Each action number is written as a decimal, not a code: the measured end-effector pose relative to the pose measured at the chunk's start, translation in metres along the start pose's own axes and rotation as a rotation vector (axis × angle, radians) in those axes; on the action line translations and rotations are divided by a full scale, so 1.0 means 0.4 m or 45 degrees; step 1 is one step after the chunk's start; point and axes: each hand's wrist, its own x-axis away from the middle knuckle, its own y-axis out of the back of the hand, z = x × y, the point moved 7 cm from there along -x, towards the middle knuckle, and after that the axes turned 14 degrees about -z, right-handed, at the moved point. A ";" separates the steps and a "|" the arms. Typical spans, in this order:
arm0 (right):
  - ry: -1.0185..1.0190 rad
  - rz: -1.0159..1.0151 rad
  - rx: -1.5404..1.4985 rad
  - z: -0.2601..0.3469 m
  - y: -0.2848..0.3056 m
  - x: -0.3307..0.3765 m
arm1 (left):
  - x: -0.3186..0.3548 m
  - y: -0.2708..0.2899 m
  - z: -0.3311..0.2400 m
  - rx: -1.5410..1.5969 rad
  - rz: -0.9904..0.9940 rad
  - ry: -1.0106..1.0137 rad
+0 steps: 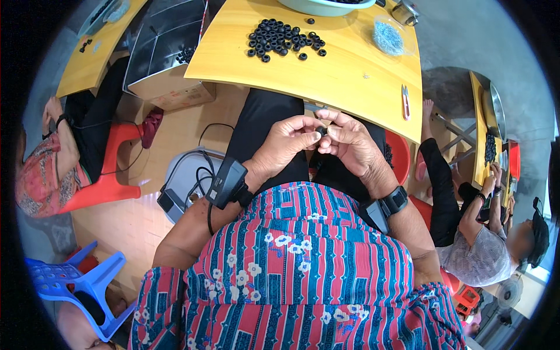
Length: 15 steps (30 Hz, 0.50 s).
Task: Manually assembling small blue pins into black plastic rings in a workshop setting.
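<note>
Over my lap, just off the table's near edge, both hands meet around one small round black part (321,131). My left hand (286,143) pinches it between thumb and forefinger. From the other side my right hand (353,143) grips it the same way, its fingers curled. The fingertips hide most of the part, so its exact kind does not show. On the yellow table (245,70) ahead lies a loose pile of black ring-shaped pieces (274,38), each with a hole in its middle.
Red-handled thread snips (406,102) lie near the table's right edge. Behind them are a bag of pale blue bits (388,38) and a light green basin (326,7). A lined carton (166,52) stands left. People sit working on both sides; a blue stool (87,286) is lower left.
</note>
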 end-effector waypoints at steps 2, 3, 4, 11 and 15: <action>-0.018 -0.009 0.003 -0.001 -0.003 0.001 | 0.000 0.000 -0.003 -0.125 -0.019 -0.038; -0.037 -0.020 0.009 -0.004 0.000 0.003 | 0.000 0.003 -0.009 -0.198 -0.038 -0.104; -0.038 -0.025 0.005 -0.004 0.004 0.002 | 0.000 0.006 -0.015 -0.271 -0.057 -0.171; -0.133 0.086 -0.061 -0.029 0.011 -0.001 | 0.011 0.002 -0.056 -0.680 -0.114 -0.494; -0.170 0.101 -0.046 -0.037 0.018 -0.001 | 0.012 0.004 -0.051 -0.646 -0.127 -0.450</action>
